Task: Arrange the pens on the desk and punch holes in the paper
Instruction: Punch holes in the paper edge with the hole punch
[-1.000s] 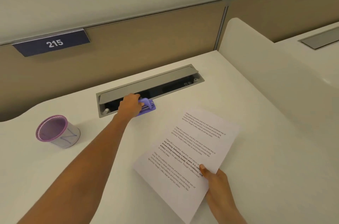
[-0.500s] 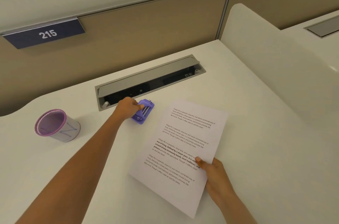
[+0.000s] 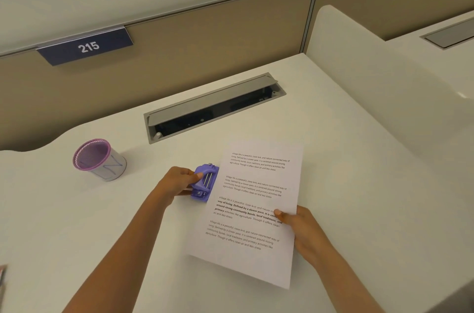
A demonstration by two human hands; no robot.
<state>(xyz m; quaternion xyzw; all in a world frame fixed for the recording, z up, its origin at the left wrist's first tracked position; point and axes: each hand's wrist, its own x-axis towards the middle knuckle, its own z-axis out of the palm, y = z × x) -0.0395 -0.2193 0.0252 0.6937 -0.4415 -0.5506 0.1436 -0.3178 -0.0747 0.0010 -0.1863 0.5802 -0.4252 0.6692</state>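
A small purple hole punch (image 3: 205,182) rests on the white desk (image 3: 346,184), and my left hand (image 3: 177,183) grips it from its left side. Its right side meets the left edge of a printed sheet of paper (image 3: 252,207). My right hand (image 3: 300,225) pinches the sheet at its right edge, thumb on top. A purple-rimmed mesh pen cup (image 3: 98,160) stands to the left with blue marks showing through its wall; whether pens are inside I cannot tell.
An open grey cable tray (image 3: 213,106) is set into the desk behind the paper. A tan partition with a "215" sign (image 3: 86,47) runs along the back. A white divider (image 3: 384,76) bounds the right side. Something reddish (image 3: 2,276) shows at the left edge.
My left hand has pulled the hole punch from the cable tray's edge back toward me, up against the paper's left edge. The right hand has kept hold of the sheet.
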